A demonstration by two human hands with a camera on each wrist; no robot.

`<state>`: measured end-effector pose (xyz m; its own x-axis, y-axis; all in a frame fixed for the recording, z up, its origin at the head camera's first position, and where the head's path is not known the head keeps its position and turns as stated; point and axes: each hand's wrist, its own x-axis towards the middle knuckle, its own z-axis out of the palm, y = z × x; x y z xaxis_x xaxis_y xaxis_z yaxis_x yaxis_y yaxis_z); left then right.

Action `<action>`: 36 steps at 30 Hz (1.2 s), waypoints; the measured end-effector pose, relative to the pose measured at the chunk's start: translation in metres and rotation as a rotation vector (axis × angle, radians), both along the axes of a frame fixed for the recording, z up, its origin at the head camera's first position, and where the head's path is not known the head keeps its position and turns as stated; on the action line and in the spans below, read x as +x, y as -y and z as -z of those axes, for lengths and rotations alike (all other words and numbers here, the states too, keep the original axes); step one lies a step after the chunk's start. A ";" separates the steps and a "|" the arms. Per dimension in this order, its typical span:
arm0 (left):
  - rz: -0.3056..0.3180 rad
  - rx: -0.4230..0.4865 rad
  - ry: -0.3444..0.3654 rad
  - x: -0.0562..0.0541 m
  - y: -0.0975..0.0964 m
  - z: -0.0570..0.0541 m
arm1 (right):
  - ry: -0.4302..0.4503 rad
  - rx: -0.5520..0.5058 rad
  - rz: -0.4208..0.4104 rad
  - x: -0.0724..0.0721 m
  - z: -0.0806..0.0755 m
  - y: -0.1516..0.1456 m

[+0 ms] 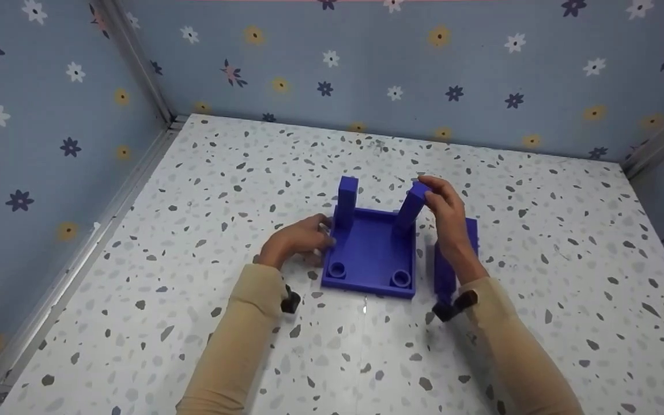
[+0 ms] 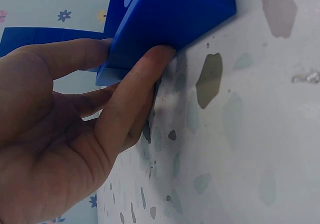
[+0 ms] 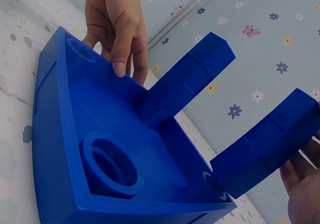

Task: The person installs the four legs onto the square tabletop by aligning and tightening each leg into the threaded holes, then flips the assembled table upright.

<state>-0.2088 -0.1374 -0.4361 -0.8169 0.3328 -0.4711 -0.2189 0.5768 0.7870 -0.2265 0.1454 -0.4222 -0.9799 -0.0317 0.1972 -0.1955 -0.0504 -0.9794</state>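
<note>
A blue square base (image 1: 372, 248) with a raised rim lies with its hollow side up and has round sockets at its corners. One blue leg (image 1: 347, 202) stands upright at the far left corner. My left hand (image 1: 300, 236) grips the base's left edge; in the right wrist view its thumb or finger laps over the rim. At the far right corner my right hand (image 1: 450, 216) holds the upper end of a second leg (image 3: 270, 144). This leg leans outward, its lower end right at the corner socket. The two near sockets (image 3: 110, 164) show open rings.
Right of the base, partly under my right wrist, more blue pieces (image 1: 445, 271) lie on the speckled white table (image 1: 193, 190). Flowered blue panels (image 1: 366, 69) stand along the back and sides of the table.
</note>
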 end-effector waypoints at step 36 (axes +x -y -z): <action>0.029 -0.074 -0.040 -0.001 -0.001 0.000 | -0.031 0.065 0.033 0.001 0.003 0.001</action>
<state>-0.2097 -0.1368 -0.4357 -0.8260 0.3223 -0.4624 -0.1704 0.6392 0.7500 -0.2257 0.1440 -0.4256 -0.9741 -0.0131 0.2256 -0.2258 0.0203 -0.9740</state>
